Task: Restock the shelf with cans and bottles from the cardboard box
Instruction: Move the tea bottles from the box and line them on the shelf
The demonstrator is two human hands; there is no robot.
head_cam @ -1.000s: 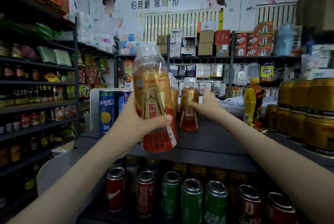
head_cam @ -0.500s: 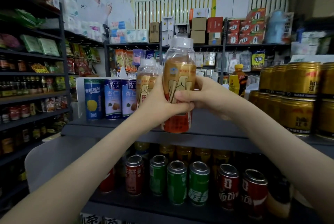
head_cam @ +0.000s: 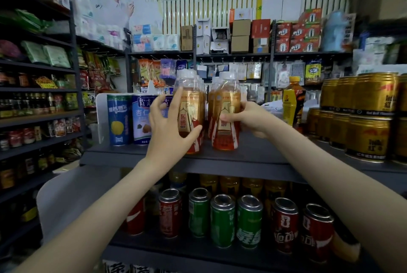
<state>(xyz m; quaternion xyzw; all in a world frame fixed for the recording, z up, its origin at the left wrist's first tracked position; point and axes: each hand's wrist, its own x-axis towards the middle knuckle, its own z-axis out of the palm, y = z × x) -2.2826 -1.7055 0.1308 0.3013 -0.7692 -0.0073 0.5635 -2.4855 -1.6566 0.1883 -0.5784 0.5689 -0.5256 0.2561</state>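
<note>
Two amber drink bottles with white caps stand side by side at the front of the dark top shelf (head_cam: pixel 253 154), more of the same behind them. My left hand (head_cam: pixel 167 125) is spread open beside the left bottle (head_cam: pixel 191 116); its thumb lies across the label and its fingers are splayed off to the left. My right hand (head_cam: pixel 250 118) grips the right bottle (head_cam: pixel 226 125) around its middle from the right side. The cardboard box is out of view.
Blue cans (head_cam: pixel 117 119) stand left of the bottles, stacked gold cans (head_cam: pixel 367 118) to the right, and a yellow-labelled bottle (head_cam: pixel 291 105) behind. On the lower shelf is a row of red and green cans (head_cam: pixel 222 220). Stocked racks line the left aisle.
The bottle my left hand held up now stands on the shelf front. My left fingers have opened off it. My right hand stays closed round a bottle.
</note>
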